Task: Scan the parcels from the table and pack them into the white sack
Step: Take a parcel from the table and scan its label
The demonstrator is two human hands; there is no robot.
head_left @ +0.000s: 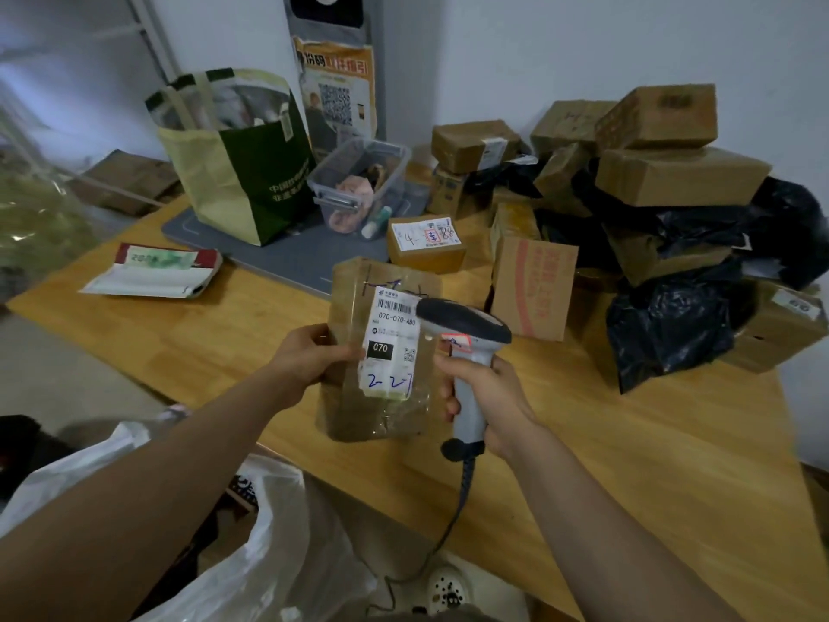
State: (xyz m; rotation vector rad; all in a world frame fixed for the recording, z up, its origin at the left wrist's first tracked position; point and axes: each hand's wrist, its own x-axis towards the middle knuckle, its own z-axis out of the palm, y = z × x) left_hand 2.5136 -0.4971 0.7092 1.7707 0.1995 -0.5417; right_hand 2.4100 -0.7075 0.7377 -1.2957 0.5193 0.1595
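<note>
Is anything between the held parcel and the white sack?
Nothing visible does. The left hand holds the parcel near the table's edge; the white sack sits below it, to the left. The right hand grips the scanner.

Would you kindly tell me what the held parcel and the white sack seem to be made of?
The parcel looks like brown cardboard wrapped in glossy clear tape, judging by the wrinkled sheen. The white sack seems thin translucent plastic: crinkled, light showing through.

Parcel (359,410): we hold it over the near edge of the table (650,464), scanner (464,323) just right of it
Sack (269,554): below the table, to our left
Parcel pile (673,177): far right (boxes stacked on bags)
Tote bag (269,172): far left, bin (390,148) to its right
</note>
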